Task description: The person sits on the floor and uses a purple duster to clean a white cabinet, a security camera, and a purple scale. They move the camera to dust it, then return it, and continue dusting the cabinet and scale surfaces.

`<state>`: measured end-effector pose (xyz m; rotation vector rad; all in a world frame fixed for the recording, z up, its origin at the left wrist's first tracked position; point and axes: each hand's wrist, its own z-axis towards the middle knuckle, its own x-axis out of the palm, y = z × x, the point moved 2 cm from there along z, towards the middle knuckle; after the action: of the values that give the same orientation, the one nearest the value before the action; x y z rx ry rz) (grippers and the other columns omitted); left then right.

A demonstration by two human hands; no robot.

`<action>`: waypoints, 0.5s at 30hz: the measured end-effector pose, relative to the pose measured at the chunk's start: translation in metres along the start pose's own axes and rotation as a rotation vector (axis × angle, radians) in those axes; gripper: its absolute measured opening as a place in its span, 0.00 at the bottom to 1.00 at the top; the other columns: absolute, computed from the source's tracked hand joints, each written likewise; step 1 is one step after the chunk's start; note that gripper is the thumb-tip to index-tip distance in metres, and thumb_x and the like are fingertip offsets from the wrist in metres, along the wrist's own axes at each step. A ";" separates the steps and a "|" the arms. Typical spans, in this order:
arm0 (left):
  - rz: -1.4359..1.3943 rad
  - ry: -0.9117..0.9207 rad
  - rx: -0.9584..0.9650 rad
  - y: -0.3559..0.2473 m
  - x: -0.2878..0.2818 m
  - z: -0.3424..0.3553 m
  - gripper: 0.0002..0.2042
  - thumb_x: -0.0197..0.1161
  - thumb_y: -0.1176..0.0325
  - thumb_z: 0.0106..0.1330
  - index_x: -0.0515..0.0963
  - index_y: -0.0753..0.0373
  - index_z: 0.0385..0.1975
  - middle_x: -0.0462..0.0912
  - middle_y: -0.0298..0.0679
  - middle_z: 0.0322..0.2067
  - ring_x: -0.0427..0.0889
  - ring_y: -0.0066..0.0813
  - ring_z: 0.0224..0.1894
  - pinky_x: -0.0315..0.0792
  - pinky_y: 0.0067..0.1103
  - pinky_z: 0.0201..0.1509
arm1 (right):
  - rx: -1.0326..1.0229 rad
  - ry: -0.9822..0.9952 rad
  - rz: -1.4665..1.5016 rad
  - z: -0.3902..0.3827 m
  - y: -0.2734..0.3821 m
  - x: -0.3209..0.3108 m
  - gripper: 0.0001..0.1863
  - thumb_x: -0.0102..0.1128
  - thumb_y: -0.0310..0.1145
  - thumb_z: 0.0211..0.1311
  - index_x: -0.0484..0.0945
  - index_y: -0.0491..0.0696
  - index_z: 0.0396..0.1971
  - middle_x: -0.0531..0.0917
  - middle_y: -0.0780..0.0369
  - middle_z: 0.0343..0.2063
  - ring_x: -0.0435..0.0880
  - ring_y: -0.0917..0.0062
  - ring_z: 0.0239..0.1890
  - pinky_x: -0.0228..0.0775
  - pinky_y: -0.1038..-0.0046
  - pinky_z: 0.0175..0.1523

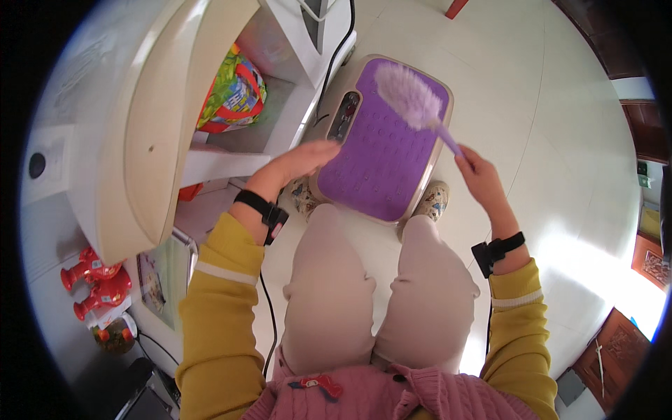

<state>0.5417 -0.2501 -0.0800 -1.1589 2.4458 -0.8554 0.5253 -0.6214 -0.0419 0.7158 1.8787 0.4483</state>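
Note:
My right hand is closed round the purple handle of a fluffy pale-lilac duster. The duster's head lies over the far right part of a purple vibration plate on the floor. That plate has a beige rim, a studded top and a dark control panel at its left. Over its left edge, near the panel, my left hand is stretched out flat with nothing in it. I cannot tell whether it touches the plate.
My shoes flank the plate's near end. On the left stands a white cabinet with a colourful bag on its shelf. A black cable hangs beside it. Red vases stand at lower left, carved wooden furniture at right.

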 end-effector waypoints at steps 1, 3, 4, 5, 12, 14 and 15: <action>0.000 -0.008 -0.061 0.023 -0.003 0.010 0.35 0.51 0.39 0.71 0.63 0.56 0.70 0.73 0.36 0.61 0.71 0.26 0.61 0.67 0.26 0.60 | 0.026 0.021 -0.035 0.006 -0.018 0.012 0.22 0.55 0.43 0.70 0.75 0.53 0.60 0.85 0.51 0.36 0.85 0.61 0.40 0.74 0.66 0.48; -0.043 -0.049 -0.144 0.065 -0.004 0.029 0.36 0.49 0.37 0.71 0.62 0.57 0.70 0.71 0.39 0.63 0.70 0.30 0.64 0.66 0.30 0.63 | 0.014 0.057 -0.065 0.017 -0.048 0.035 0.22 0.53 0.42 0.70 0.74 0.54 0.61 0.85 0.50 0.39 0.84 0.57 0.43 0.74 0.63 0.49; -0.080 -0.085 -0.165 0.081 -0.003 0.037 0.37 0.49 0.36 0.71 0.61 0.58 0.70 0.70 0.40 0.64 0.69 0.33 0.65 0.65 0.31 0.64 | -0.025 0.030 -0.051 0.021 -0.059 0.044 0.23 0.51 0.39 0.69 0.72 0.57 0.63 0.85 0.50 0.40 0.83 0.54 0.44 0.74 0.60 0.48; -0.116 -0.118 -0.189 0.096 -0.001 0.043 0.38 0.48 0.36 0.71 0.60 0.58 0.71 0.69 0.41 0.65 0.68 0.35 0.67 0.65 0.32 0.66 | -0.029 -0.018 -0.076 0.027 -0.067 0.053 0.23 0.51 0.39 0.69 0.71 0.58 0.64 0.85 0.50 0.39 0.83 0.54 0.44 0.74 0.59 0.48; -0.279 -0.183 -0.197 0.124 0.012 0.057 0.43 0.47 0.32 0.68 0.54 0.59 0.73 0.61 0.47 0.70 0.61 0.41 0.72 0.60 0.37 0.71 | -0.229 0.255 -0.236 0.016 -0.077 0.092 0.29 0.53 0.29 0.64 0.70 0.66 0.65 0.84 0.51 0.38 0.82 0.55 0.43 0.73 0.59 0.50; -0.294 -0.173 -0.160 0.113 0.013 0.049 0.42 0.45 0.33 0.70 0.55 0.62 0.73 0.61 0.47 0.70 0.61 0.42 0.72 0.59 0.38 0.71 | -0.236 0.452 -0.228 -0.007 -0.078 0.089 0.28 0.54 0.27 0.62 0.74 0.67 0.62 0.85 0.53 0.41 0.82 0.56 0.45 0.73 0.60 0.52; -0.271 -0.171 -0.142 0.105 0.014 0.043 0.41 0.44 0.34 0.71 0.56 0.63 0.72 0.61 0.48 0.70 0.61 0.42 0.72 0.59 0.38 0.71 | -0.256 0.494 -0.149 -0.022 -0.079 0.082 0.28 0.55 0.26 0.61 0.76 0.67 0.61 0.85 0.54 0.43 0.82 0.57 0.47 0.73 0.61 0.53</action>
<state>0.4917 -0.2258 -0.1798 -1.5731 2.2733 -0.6289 0.4600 -0.6272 -0.1374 0.3041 2.2575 0.8079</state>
